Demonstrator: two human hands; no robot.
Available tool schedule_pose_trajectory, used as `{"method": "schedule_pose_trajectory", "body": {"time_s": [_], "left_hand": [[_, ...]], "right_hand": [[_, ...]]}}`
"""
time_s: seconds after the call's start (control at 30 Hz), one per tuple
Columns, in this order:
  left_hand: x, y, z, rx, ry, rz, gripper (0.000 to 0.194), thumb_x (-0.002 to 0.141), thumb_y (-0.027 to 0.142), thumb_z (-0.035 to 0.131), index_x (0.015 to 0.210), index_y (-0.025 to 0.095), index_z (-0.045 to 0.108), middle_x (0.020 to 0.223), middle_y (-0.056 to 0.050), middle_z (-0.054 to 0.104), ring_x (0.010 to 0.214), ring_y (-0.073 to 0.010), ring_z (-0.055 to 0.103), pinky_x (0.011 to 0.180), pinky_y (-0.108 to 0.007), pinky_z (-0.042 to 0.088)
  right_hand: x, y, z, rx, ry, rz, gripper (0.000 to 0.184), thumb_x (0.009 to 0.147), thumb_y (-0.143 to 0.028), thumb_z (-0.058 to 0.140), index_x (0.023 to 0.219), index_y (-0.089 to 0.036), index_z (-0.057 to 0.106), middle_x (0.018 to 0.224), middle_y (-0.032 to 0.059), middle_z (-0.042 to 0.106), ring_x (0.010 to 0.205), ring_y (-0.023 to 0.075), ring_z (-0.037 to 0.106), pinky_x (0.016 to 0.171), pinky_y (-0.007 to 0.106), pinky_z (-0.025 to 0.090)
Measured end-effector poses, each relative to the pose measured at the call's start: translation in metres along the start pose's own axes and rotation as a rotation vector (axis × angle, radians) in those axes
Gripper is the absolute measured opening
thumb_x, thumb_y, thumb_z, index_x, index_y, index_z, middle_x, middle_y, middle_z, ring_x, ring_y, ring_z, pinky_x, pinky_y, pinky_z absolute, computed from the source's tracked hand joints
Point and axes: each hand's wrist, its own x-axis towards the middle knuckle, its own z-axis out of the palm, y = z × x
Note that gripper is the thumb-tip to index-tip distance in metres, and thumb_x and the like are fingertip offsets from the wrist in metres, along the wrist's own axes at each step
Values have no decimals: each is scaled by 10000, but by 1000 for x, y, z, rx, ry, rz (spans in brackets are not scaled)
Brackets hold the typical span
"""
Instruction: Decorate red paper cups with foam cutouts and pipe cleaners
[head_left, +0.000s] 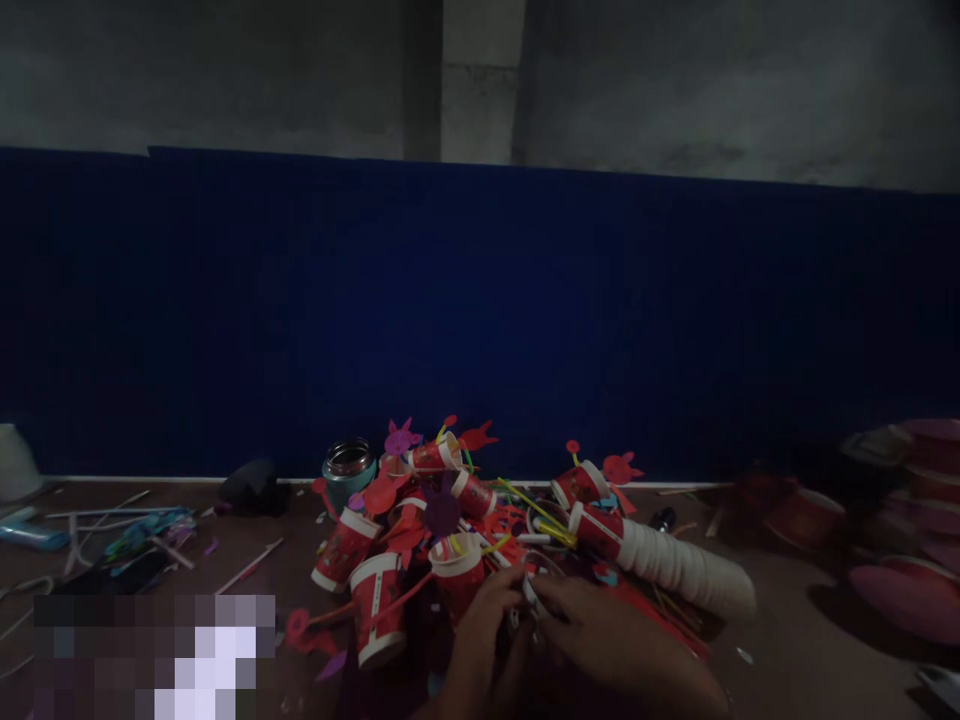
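Note:
Low in the middle, my left hand and my right hand come together with bent fingers. Between their fingertips is a small whitish, shiny thing, too dark and covered to name. Just left of my left hand stands a red paper cup with a white rim and yellow strips in it. Another red paper cup tilts farther left. Beyond my right hand, a stack of paper cups lies on its side. Yellow straw-like sticks lie behind my hands.
Red and purple cut-out shapes lie heaped among more cups. A teal flask stands behind the heap. At left are loose strips and a blue tube; at right, pink and red pieces. A blue panel rises behind the table.

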Motion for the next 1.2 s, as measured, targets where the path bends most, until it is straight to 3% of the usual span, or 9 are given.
{"method": "schedule_pose_trajectory", "body": {"time_s": [0.1,0.27,0.37,0.47,0.73,0.93,1.03,1.1,1.2], "left_hand": [[1,1,1,-74,40,-49,129,834,221,520,954,199,564,1199,-125,576,1087,-223,560,887,-348,480],[5,5,-3,-108,45,-134,331,849,233,500,1176,189,483,1168,-135,597,1066,-215,577,868,-344,496],[8,6,-6,-72,34,-128,186,846,235,504,1010,200,585,1126,-110,619,1033,-208,588,872,-340,482],[9,6,-5,-69,96,-118,97,834,245,524,842,199,609,1053,-91,640,974,-197,601,832,-319,480],[11,16,-3,-64,167,-134,173,844,310,483,750,208,585,916,-60,625,865,-187,589,740,-280,469],[21,28,-14,-125,217,-97,193,845,335,471,744,197,560,871,-57,602,837,-188,570,745,-297,456],[32,32,-23,-172,289,-156,193,852,335,466,754,185,541,840,-57,611,812,-184,593,715,-286,483],[40,35,-31,-204,349,-258,181,843,340,490,831,174,558,885,-69,634,840,-187,611,751,-295,490],[49,41,-41,-179,372,-298,181,802,348,552,791,170,579,837,-49,641,790,-173,610,721,-269,491]], "right_hand": [[0,0,1,25,2,-5,210,822,-213,394,874,-200,597,920,39,678,789,172,595,659,246,405],[-1,5,5,29,2,-25,274,861,-265,366,1011,-200,586,1057,72,645,946,207,576,805,298,411],[-2,6,7,24,7,-37,326,889,-292,327,1089,-205,569,1105,78,629,984,211,571,852,317,401],[-3,5,8,21,14,-77,352,906,-282,295,1107,-207,574,1099,71,637,989,197,573,863,303,397],[-3,-8,9,-114,115,-38,324,868,-189,316,832,-183,638,845,69,687,726,170,605,644,261,396],[1,-10,7,203,162,-61,326,868,-258,345,669,-181,592,647,-5,609,594,126,510,558,227,357],[4,-1,-3,378,160,-13,353,869,-274,323,645,-167,573,538,-25,504,522,116,450,503,219,338],[6,9,-6,334,164,-5,367,884,-301,317,667,-168,582,560,-20,520,539,121,469,519,222,350],[10,26,3,126,123,31,310,874,-289,380,670,-178,586,702,15,627,654,152,554,614,248,389]]}}
